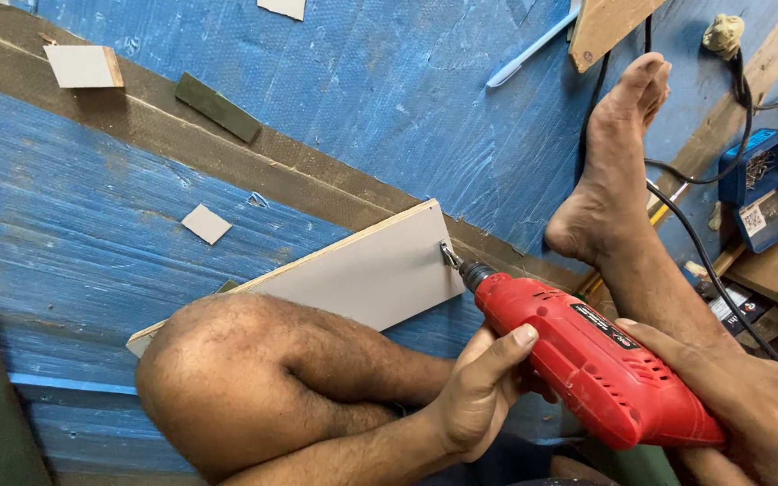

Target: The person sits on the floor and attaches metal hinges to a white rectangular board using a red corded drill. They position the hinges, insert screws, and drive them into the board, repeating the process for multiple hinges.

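A red electric drill (587,360) points up and left, its bit touching the near right corner of a grey laminated board (362,274) that lies on the blue floor. My left hand (479,387) cups the drill's front body from the left. My right hand (758,405) grips the rear of the drill at the lower right. My bent knee (227,369) rests over the board's lower edge, and my bare foot (610,162) lies on the floor beyond the drill.
Small grey offcuts (206,223) (83,65) and a dark strip (218,106) lie on the blue painted floor (92,234). A black cable (695,243) runs past the foot. A blue box of screws (761,184) sits at right among wooden planks (605,27).
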